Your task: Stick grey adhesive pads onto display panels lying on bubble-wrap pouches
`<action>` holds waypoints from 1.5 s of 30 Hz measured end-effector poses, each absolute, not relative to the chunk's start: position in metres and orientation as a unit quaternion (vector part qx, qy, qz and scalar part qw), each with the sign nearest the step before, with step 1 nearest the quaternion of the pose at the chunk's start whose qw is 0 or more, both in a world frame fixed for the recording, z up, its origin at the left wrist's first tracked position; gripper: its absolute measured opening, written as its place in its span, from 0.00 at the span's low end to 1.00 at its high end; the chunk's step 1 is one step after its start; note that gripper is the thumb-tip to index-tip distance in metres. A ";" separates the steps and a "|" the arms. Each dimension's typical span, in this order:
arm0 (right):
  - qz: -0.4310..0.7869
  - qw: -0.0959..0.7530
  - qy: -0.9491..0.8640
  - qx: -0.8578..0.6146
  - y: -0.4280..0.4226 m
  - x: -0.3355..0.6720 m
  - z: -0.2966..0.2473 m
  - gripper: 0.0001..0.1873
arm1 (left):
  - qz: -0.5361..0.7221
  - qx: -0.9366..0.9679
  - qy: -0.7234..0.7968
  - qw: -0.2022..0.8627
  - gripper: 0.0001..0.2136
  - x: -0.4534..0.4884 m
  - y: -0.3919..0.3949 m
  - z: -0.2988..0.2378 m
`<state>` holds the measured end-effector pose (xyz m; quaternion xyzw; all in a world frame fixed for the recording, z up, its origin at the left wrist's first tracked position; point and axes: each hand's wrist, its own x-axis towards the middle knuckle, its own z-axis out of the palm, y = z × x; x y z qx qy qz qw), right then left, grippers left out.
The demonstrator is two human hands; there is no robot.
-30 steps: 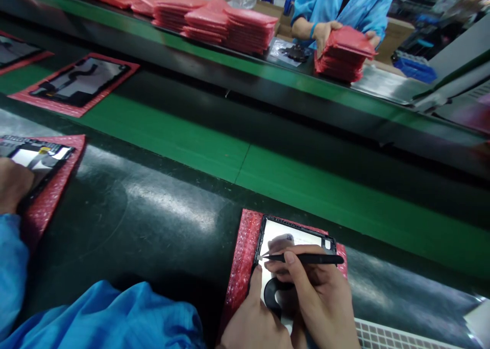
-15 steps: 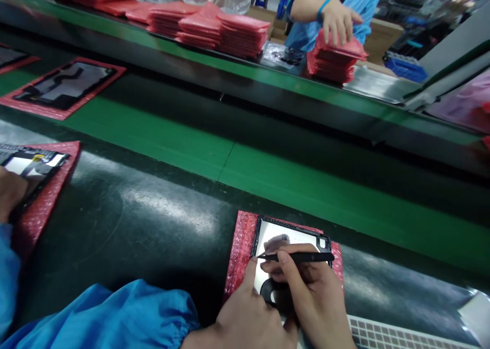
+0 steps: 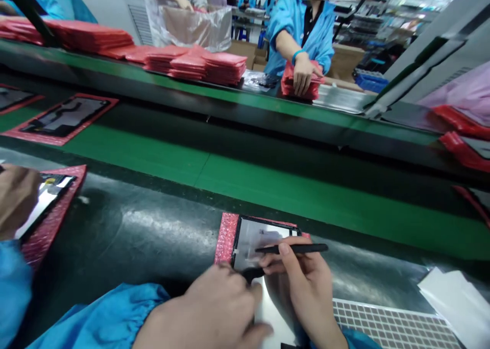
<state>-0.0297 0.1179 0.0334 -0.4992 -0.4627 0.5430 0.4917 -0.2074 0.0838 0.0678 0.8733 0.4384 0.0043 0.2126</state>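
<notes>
Two hands on my feed, both low over one panel (image 3: 257,237).
Item 1: right hand (image 3: 308,288), fingers closed around a black tool (image 3: 302,248). The tool lies level across the fingertips, its tip pointing toward the left hand, over the panel's glossy face.
Item 2: left hand (image 3: 214,310), fingers curled together, fingertips at a black strip (image 3: 250,273) lying on the panel between both hands. I cannot tell whether it grips the strip.
Item 3: panel, flat on pink bubble wrap (image 3: 225,232), just beyond the left hand's knuckles and under the right hand's fingers.
Item 4: grid mat (image 3: 386,328), just outside the right hand.
Item 5: co-worker's hand (image 3: 15,198), well apart, far out past the left hand.
</notes>
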 end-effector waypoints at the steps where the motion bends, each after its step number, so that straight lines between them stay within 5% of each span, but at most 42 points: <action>1: 0.530 0.506 -0.468 -0.494 0.116 -0.021 0.038 0.12 | -0.020 0.841 0.493 0.221 0.13 -0.212 0.083 0.069; 5: 0.474 0.546 -0.470 -0.506 0.107 0.030 0.051 0.11 | -0.034 0.732 0.632 0.250 0.17 -0.227 0.082 0.056; 10: 0.420 0.570 -0.422 -0.566 0.092 0.093 0.048 0.15 | 0.054 0.720 0.625 0.298 0.16 -0.233 0.072 0.036; 16: 0.451 0.501 -0.451 -0.586 0.068 0.135 0.018 0.16 | 0.377 0.463 0.570 0.565 0.15 -0.224 0.058 0.015; 19: 0.492 0.460 -0.467 -0.573 0.063 0.141 0.002 0.17 | 0.426 0.360 0.561 0.612 0.22 -0.211 0.059 0.014; 25: 0.539 0.452 -0.446 -0.554 0.064 0.140 -0.010 0.19 | 0.504 0.298 0.599 0.546 0.30 -0.189 0.122 0.028; 30: 0.550 0.455 -0.439 -0.546 0.062 0.140 -0.014 0.21 | 0.517 0.331 0.632 0.474 0.16 -0.167 0.239 0.017; 36: 0.557 0.436 -0.457 -0.539 0.060 0.141 -0.014 0.22 | 0.488 0.401 0.668 0.393 0.16 -0.148 0.334 0.006; 45: 0.542 0.412 -0.489 -0.545 0.059 0.142 -0.013 0.21 | 0.416 0.635 0.616 0.212 0.15 -0.152 0.280 0.029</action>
